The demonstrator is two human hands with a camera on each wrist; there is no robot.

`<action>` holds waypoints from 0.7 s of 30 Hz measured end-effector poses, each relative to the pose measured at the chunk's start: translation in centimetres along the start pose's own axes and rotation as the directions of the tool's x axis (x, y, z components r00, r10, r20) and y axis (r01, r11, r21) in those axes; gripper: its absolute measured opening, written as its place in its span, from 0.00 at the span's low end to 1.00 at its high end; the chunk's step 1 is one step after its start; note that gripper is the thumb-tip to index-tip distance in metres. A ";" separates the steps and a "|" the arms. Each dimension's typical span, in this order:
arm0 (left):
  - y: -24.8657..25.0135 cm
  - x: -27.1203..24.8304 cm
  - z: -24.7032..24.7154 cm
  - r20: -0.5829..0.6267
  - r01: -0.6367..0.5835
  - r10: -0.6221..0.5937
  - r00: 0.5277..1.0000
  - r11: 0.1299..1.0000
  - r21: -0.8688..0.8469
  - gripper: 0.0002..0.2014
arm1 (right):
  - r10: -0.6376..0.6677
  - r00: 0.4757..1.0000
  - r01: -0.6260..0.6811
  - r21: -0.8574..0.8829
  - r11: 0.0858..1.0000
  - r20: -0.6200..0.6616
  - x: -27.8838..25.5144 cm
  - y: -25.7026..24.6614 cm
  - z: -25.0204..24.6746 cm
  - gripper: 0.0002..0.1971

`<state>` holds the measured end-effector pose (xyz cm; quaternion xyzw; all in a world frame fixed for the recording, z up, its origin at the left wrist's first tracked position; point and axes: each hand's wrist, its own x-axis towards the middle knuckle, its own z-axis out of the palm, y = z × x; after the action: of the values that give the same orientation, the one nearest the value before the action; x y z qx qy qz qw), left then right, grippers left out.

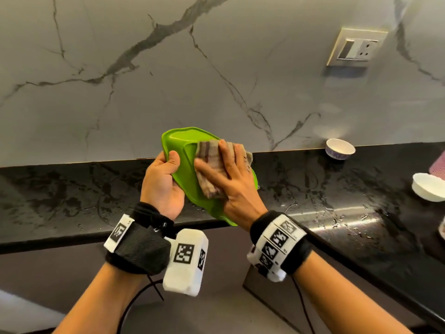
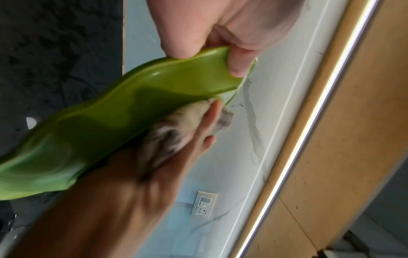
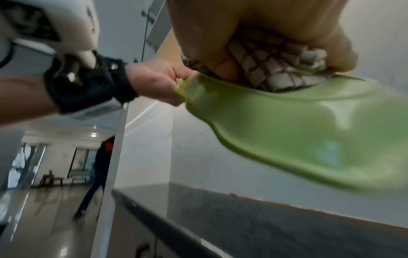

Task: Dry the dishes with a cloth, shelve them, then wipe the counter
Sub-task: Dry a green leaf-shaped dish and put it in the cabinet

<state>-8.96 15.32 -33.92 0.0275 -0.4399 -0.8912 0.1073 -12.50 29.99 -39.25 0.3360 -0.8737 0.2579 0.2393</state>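
A bright green plate [image 1: 185,150] is held tilted on edge above the black counter [image 1: 72,189]. My left hand [image 1: 163,179] grips its left rim, thumb on the near face. My right hand [image 1: 231,174] lies with fingers stretched flat over a bunched checked cloth [image 1: 208,153] and presses it against the plate's face. In the left wrist view the plate [image 2: 110,122] runs slantwise with the cloth [image 2: 167,132] under the right hand's fingers [image 2: 209,118]. From the right wrist, the cloth [image 3: 278,69] bulges out below my palm onto the plate [image 3: 298,122].
A small white bowl [image 1: 340,149] stands by the marble wall at the back right. A larger white bowl [image 1: 428,186] and something pink [image 1: 438,167] sit at the right edge. Water glistens on the counter's right part [image 1: 337,213]. A wall socket [image 1: 356,48] is above.
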 end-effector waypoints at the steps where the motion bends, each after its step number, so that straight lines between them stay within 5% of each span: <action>1: 0.1 0.0 -0.2 -0.027 0.001 -0.001 1.000 1.000 0.002 0.14 | -0.079 0.997 0.079 -0.042 0.996 0.001 -1.3 1.0 0.4 0.34; 5: 0.9 0.0 -1.2 -0.124 -0.020 0.025 0.992 0.999 0.039 0.14 | -0.229 0.971 0.232 -0.048 0.972 0.064 -4.7 6.3 0.8 0.33; 7: 1.6 0.2 -1.3 -0.166 -0.050 0.060 0.984 0.997 0.065 0.13 | -0.072 0.996 0.065 0.111 0.992 0.052 -5.2 7.9 0.4 0.35; 9: 2.4 0.2 -1.1 -0.212 -0.100 0.120 0.970 0.990 0.102 0.13 | 0.184 0.983 -0.168 0.354 0.920 -0.011 -5.0 8.2 -0.1 0.44; 11: 3.3 0.4 -1.0 -0.247 -0.138 0.169 0.954 0.981 0.136 0.14 | 0.265 0.944 -0.159 0.433 0.887 -0.197 -3.9 7.2 -0.8 0.45; 13: 4.3 0.5 -0.7 -0.293 -0.167 0.206 0.934 0.974 0.152 0.14 | 0.049 0.942 0.049 0.280 0.959 -0.333 -2.8 6.1 -2.0 0.29; 16: 5.8 0.5 -0.2 -0.333 -0.188 0.230 0.914 0.970 0.153 0.13 | -0.468 0.862 0.470 -0.038 0.882 -0.194 -1.8 5.1 -3.5 0.21; 21: 7.6 -0.9 1.3 -0.300 -0.231 0.256 0.919 0.966 0.118 0.13 | -0.611 0.756 0.558 -0.256 0.789 -0.235 1.1 4.5 -5.8 0.24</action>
<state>-7.00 12.08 -27.15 0.1178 -0.4526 -0.8369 0.2845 -15.00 35.91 -35.50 0.5267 -0.6950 0.1432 0.4679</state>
